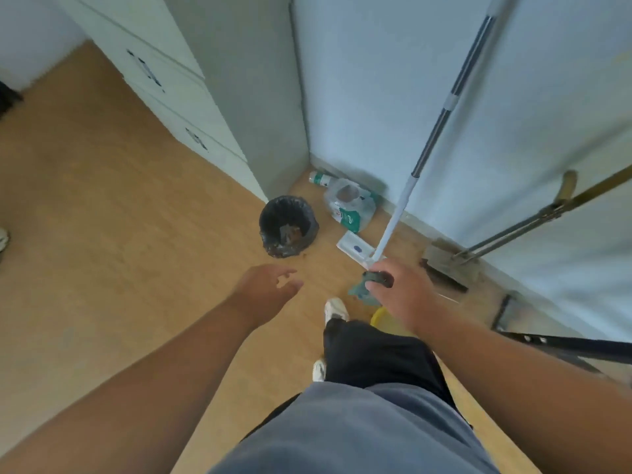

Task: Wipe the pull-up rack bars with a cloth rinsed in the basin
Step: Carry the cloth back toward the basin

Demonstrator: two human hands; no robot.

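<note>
My right hand [398,289] grips a teal cloth [359,290] that hangs from its fingers over the wooden floor. Just below that hand a sliver of the yellow basin [384,319] shows, mostly hidden by my forearm and leg. My left hand [270,285] hovers open over the floor with loosely spread fingers and holds nothing. A black bar of the pull-up rack [564,343] crosses the right edge, with its black floor foot [506,311] by the wall.
A black-lined bin [287,225] stands ahead. By the wall are a plastic bag [352,203], a bottle [319,179], a white flat mop [355,249] with a long handle, and a dustpan [448,265] with a brass handle. White drawers [178,107] stand left.
</note>
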